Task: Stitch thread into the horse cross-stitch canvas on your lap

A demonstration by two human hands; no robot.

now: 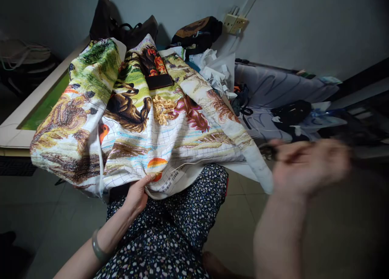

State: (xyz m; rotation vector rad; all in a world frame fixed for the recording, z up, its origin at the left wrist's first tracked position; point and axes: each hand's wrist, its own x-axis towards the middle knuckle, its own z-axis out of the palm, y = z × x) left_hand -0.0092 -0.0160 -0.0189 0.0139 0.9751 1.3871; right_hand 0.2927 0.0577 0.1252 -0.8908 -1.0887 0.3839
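A large cross-stitch canvas [146, 121] with horses, trees and a printed grid lies draped over my lap and the stand ahead. My left hand [137, 194] grips its lower edge near an orange patch, thumb on top of the cloth. A thin pale thread [194, 164] runs from the canvas toward the right. My right hand [304, 165] is raised at the right, blurred by motion, fingers drawn together around something dark; what it holds is unclear. A dark rectangular case [158, 81] rests on the upper canvas.
A framed picture [18, 129] leans at the left. Dark bags [127, 28] sit against the wall behind. A heap of cloths and bags [273, 96] fills the right side. My legs in a floral garment [170, 230] are below, over a tiled floor.
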